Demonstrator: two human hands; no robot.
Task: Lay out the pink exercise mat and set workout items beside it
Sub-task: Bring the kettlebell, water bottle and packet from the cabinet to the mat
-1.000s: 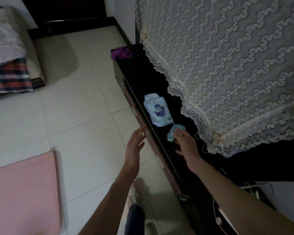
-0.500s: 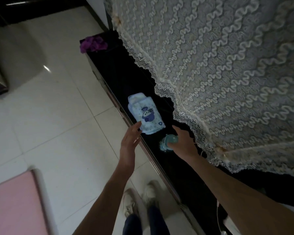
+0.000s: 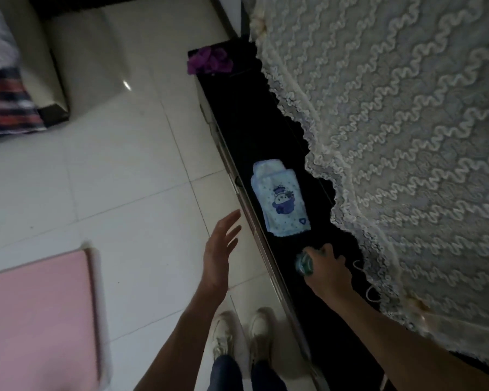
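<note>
The pink exercise mat (image 3: 37, 314) lies flat on the white tiled floor at the lower left. A folded light-blue towel (image 3: 280, 203) with a cartoon print rests on the low black cabinet top (image 3: 237, 114). Just below the towel, my right hand (image 3: 326, 270) grips a small teal bottle (image 3: 304, 263), mostly hidden by the fingers. My left hand (image 3: 220, 253) hovers open over the floor beside the cabinet's front edge, fingers straight, touching nothing.
A cream lace cloth (image 3: 407, 136) drapes over a large object on the cabinet at the right. A purple bundle (image 3: 209, 60) sits at the cabinet's far end. A bed with a striped blanket (image 3: 9, 105) stands at upper left. My white shoes (image 3: 240, 331) are below.
My right hand has closed around the teal bottle. My left hand has drawn back from the towel, away from the cabinet edge. The view has swung left, showing more of the mat.
</note>
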